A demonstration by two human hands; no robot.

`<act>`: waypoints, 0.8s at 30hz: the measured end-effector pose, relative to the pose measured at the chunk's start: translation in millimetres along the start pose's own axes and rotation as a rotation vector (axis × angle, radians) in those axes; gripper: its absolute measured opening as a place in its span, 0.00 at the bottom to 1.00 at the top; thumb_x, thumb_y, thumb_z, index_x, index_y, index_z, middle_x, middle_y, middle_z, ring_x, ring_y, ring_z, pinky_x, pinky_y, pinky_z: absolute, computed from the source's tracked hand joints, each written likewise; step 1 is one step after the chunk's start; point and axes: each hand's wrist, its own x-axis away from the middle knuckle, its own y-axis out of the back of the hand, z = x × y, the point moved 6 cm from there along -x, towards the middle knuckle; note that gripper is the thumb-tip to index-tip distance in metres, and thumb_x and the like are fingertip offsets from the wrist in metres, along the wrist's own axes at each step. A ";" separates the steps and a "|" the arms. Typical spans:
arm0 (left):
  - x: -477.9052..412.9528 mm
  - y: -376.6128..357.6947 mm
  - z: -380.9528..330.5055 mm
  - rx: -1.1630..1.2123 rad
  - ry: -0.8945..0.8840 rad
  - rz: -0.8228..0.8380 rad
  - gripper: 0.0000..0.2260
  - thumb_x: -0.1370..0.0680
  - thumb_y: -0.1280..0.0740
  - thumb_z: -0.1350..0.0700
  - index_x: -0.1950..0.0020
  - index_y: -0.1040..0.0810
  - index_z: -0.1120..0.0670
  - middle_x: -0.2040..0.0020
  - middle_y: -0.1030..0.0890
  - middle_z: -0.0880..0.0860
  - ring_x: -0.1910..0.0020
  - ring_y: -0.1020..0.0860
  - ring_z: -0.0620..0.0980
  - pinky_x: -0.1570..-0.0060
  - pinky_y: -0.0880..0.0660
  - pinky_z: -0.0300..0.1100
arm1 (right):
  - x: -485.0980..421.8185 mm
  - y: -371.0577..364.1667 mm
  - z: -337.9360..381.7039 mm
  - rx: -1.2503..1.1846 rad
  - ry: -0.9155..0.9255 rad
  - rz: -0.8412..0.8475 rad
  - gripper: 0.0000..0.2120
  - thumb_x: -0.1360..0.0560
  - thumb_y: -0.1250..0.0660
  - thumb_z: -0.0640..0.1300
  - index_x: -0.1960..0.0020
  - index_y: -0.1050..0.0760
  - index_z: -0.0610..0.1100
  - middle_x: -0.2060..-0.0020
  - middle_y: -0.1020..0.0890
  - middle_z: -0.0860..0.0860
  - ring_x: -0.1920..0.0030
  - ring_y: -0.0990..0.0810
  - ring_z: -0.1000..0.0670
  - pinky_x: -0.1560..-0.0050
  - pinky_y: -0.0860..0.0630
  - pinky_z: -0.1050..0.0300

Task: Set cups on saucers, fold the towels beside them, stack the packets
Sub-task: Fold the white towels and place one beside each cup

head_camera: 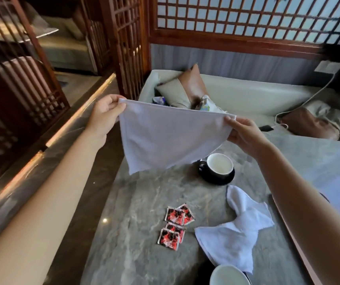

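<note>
towel (171, 136), white, hangs spread in the air between both hands, above the grey marbled desk (140, 202). the left hand (105, 116) pinches 1 top corner, its fingers (113, 99) curled behind the hem and the thumb in front. the right hand (245, 134) pinches the other top corner, its fingers (230, 121) closed on the cloth. the top hem runs nearly taut from the left fingers to the right fingers, and the loose lower part droops to a point below the left fingers. just below the right fingers, close under the cloth's slanting lower edge, a cup (219, 163), dark outside and white inside, stands on a dark saucer (216, 181). further below the right fingers, nearer the person, the other towel (233, 227) lies crumpled and unfolded on the desk. below the gap between the 2 hands, 4 red packets (175, 225) lie loose in 2 overlapping pairs, just left of the other towel. the nearer cup (228, 276) shows at the bottom edge, by the other towel's near end; what it stands on is cut off.
</note>
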 end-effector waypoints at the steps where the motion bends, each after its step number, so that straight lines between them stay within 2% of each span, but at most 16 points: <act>1: 6.9 4.6 7.2 -0.003 0.025 0.031 0.06 0.21 0.39 0.56 0.53 0.25 0.47 0.54 0.20 0.48 0.53 0.21 0.44 0.53 0.25 0.37 | 0.7 -4.6 -7.7 -0.003 -0.023 0.037 0.09 0.26 0.35 0.47 0.52 0.20 0.43 0.64 0.14 0.52 0.63 0.16 0.55 0.57 0.20 0.61; 4: 35.3 17.3 40.6 0.016 0.127 0.088 0.05 0.21 0.38 0.57 0.52 0.23 0.48 0.53 0.20 0.50 0.51 0.21 0.48 0.52 0.24 0.40 | 13.1 -10.8 -45.8 0.005 -0.156 0.156 0.12 0.30 0.33 0.48 0.51 0.19 0.42 0.62 0.14 0.49 0.62 0.16 0.53 0.59 0.18 0.60; 7: 73.9 23.7 86.6 0.024 0.253 0.112 0.06 0.22 0.38 0.58 0.51 0.23 0.50 0.56 0.19 0.50 0.57 0.21 0.46 0.62 0.24 0.37 | 42.3 -7.8 -96.1 -0.012 -0.330 0.241 0.10 0.30 0.34 0.46 0.55 0.18 0.42 0.64 0.15 0.49 0.63 0.16 0.54 0.63 0.18 0.59; 11: 142.6 20.7 161.5 0.094 0.519 0.130 0.06 0.23 0.37 0.59 0.52 0.22 0.50 0.59 0.18 0.50 0.65 0.20 0.42 0.70 0.25 0.34 | 92.2 0.5 -158.9 0.024 -0.534 0.291 0.09 0.30 0.34 0.47 0.59 0.17 0.44 0.66 0.17 0.49 0.65 0.17 0.53 0.65 0.20 0.59; 13: 178.3 17.9 193.8 0.127 0.661 0.131 0.06 0.23 0.36 0.58 0.48 0.22 0.53 0.54 0.18 0.54 0.61 0.18 0.46 0.65 0.23 0.38 | 114.5 4.1 -184.2 0.031 -0.625 0.301 0.08 0.30 0.32 0.48 0.63 0.17 0.45 0.69 0.19 0.50 0.67 0.19 0.54 0.66 0.21 0.60; 15: 206.5 15.7 216.3 0.142 0.777 0.135 0.09 0.23 0.35 0.57 0.44 0.22 0.56 0.49 0.17 0.57 0.52 0.18 0.54 0.55 0.22 0.46 | 130.2 8.6 -203.7 0.055 -0.694 0.278 0.10 0.32 0.30 0.49 0.58 0.18 0.42 0.66 0.21 0.48 0.65 0.20 0.52 0.63 0.20 0.59; 17: 220.0 14.3 226.6 0.130 0.840 0.151 0.11 0.23 0.35 0.57 0.42 0.22 0.57 0.47 0.17 0.59 0.47 0.19 0.58 0.48 0.24 0.51 | 137.5 10.8 -216.3 0.072 -0.729 0.279 0.17 0.31 0.30 0.50 0.50 0.21 0.38 0.62 0.21 0.45 0.62 0.20 0.49 0.60 0.20 0.57; 19: 217.6 14.3 230.9 0.125 0.849 0.123 0.11 0.22 0.36 0.57 0.42 0.23 0.58 0.47 0.17 0.58 0.47 0.19 0.58 0.49 0.24 0.49 | 135.7 9.6 -218.9 0.075 -0.723 0.264 0.16 0.29 0.31 0.50 0.49 0.21 0.39 0.63 0.21 0.46 0.61 0.21 0.50 0.61 0.21 0.58; 22: 195.9 7.5 232.5 0.097 0.801 0.092 0.06 0.21 0.37 0.57 0.47 0.23 0.56 0.56 0.17 0.52 0.57 0.20 0.50 0.58 0.25 0.42 | 119.1 6.9 -215.4 0.114 -0.658 0.164 0.08 0.25 0.34 0.49 0.57 0.19 0.45 0.69 0.22 0.51 0.68 0.23 0.54 0.67 0.23 0.63; 24: 177.4 0.2 236.7 0.065 0.773 0.057 0.05 0.21 0.38 0.58 0.50 0.23 0.55 0.57 0.18 0.52 0.58 0.21 0.49 0.58 0.26 0.41 | 101.8 6.5 -214.3 0.154 -0.587 0.061 0.12 0.23 0.36 0.48 0.64 0.22 0.47 0.74 0.27 0.54 0.74 0.28 0.57 0.74 0.29 0.65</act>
